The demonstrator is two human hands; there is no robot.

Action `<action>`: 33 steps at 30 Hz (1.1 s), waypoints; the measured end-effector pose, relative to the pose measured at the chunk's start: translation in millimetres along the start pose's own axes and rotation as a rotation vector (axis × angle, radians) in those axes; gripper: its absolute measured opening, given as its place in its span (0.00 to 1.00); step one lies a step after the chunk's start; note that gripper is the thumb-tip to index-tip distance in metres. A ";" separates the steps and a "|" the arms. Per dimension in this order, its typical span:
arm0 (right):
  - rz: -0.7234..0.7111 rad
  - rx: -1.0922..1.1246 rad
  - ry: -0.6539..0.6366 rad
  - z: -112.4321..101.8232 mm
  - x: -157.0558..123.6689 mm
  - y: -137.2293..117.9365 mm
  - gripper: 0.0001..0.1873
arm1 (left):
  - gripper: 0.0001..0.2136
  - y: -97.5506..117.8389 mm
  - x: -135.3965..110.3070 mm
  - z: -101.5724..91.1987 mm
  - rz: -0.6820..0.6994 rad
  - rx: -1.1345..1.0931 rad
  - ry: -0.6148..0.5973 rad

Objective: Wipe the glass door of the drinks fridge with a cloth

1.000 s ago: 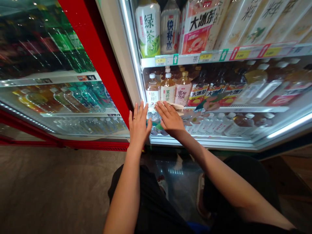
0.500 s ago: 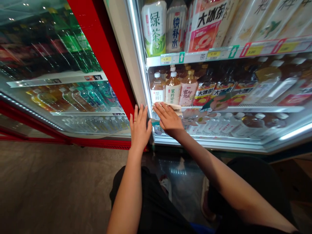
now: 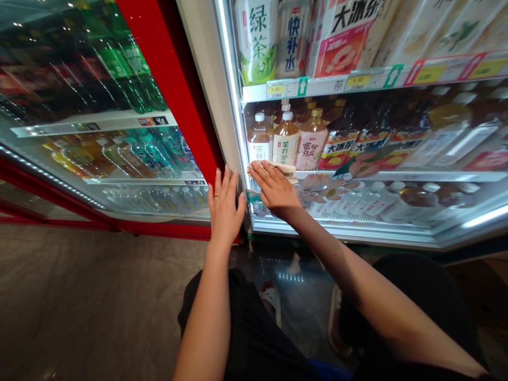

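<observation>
Our right grip (image 3: 275, 186) lies flat over the cloth (image 3: 287, 169), seemingly to pin it against the door (image 3: 329, 186), while our spread left grip (image 3: 227, 206), just beside it, likely braces us on the frame (image 3: 215, 87).

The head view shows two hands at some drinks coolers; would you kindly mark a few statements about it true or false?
1. The right hand lies over a pale cloth. True.
2. The left hand wears a ring. True.
3. The left hand is clenched into a fist. False: it is open and holds nothing.
4. The red frame is nearer the left hand than the right hand. True.
5. The right hand grasps a bottle by its cap. False: it rests flat over the cloth.
</observation>
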State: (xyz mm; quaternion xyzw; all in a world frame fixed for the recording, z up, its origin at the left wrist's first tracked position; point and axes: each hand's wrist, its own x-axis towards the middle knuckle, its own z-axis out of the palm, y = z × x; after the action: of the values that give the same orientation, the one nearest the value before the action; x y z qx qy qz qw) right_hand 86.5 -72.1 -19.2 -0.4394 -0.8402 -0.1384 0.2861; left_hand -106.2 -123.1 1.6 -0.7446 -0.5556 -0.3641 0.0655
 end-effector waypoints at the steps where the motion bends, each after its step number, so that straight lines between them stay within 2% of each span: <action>1: 0.013 -0.006 0.010 0.7 -2.5 1.1 0.45 | 0.31 0.0 0.0 -0.8 -0.002 -0.001 -0.002; 5: 0.064 -0.006 0.048 1.3 0.2 0.7 0.46 | 0.31 -0.8 0.0 -3.0 -0.021 -0.009 -0.010; 10: -0.018 0.006 -0.006 3.4 19.1 -7.8 0.48 | 0.31 -3.5 0.4 -1.9 -0.040 -0.009 -0.017; 13: -0.051 0.029 -0.036 4.4 15.8 -6.4 0.47 | 0.31 -3.6 0.1 -3.1 -0.037 -0.013 -0.006; 17: -0.011 0.031 -0.018 2.1 4.8 -1.2 0.44 | 0.32 -3.1 -0.3 -6.3 -0.035 -0.016 0.002; 20: -0.003 0.012 0.004 2.2 10.0 -3.6 0.44 | 0.32 -4.6 0.3 -6.5 -0.043 -0.014 -0.001; 26: -0.125 0.008 -0.009 7.6 31.4 -10.9 0.46 | 0.32 -8.8 1.7 -5.9 -0.090 -0.027 0.005; 29: -0.171 0.008 -0.024 2.7 29.9 -4.8 0.45 | 0.31 -10.9 1.1 -7.6 -0.113 -0.037 0.020; 33: -0.185 0.016 -0.002 -6.2 31.6 0.0 0.48 | 0.31 -14.4 0.1 -8.7 -0.130 -0.045 0.033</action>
State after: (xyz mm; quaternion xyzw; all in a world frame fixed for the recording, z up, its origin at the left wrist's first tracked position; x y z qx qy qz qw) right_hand 74.5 -54.3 4.8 -0.3579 -0.8786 -0.1568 0.2746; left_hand -122.9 -122.1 3.5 -0.7023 -0.5933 -0.3919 0.0342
